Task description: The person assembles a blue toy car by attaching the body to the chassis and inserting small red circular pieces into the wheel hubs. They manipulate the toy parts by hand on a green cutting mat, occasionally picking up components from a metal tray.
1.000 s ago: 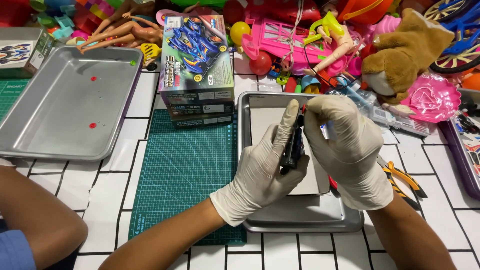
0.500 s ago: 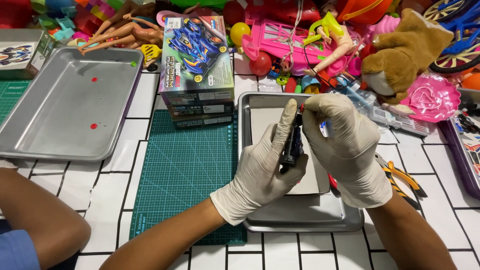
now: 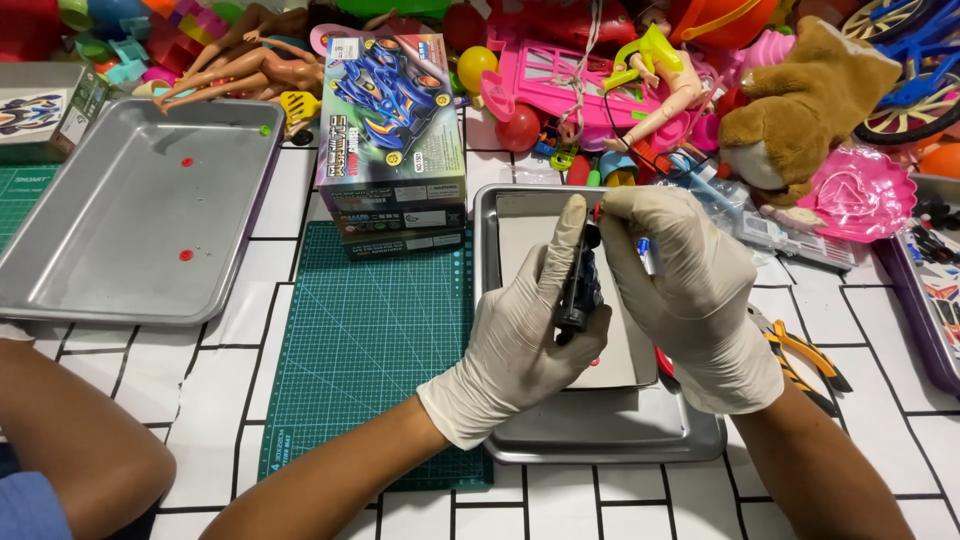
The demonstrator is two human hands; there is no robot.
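Both my hands wear white gloves and meet over a small steel tray (image 3: 600, 435) with a pale sheet in it. My left hand (image 3: 525, 330) grips a small black toy-car part (image 3: 578, 290), held upright on edge. My right hand (image 3: 690, 290) closes on the top of the same part, with a small red-tipped tool between its fingers. What the tool touches is hidden by the fingers.
A stack of toy-car boxes (image 3: 395, 140) stands on a green cutting mat (image 3: 365, 340). A large steel tray (image 3: 140, 210) lies at left. Orange-handled pliers (image 3: 800, 350) lie right of the small tray. Toys crowd the back edge. Another person's arm (image 3: 70, 440) rests at lower left.
Almost nothing differs; my hands have kept the same hold on the black part, with only a slight shift of the fingers.
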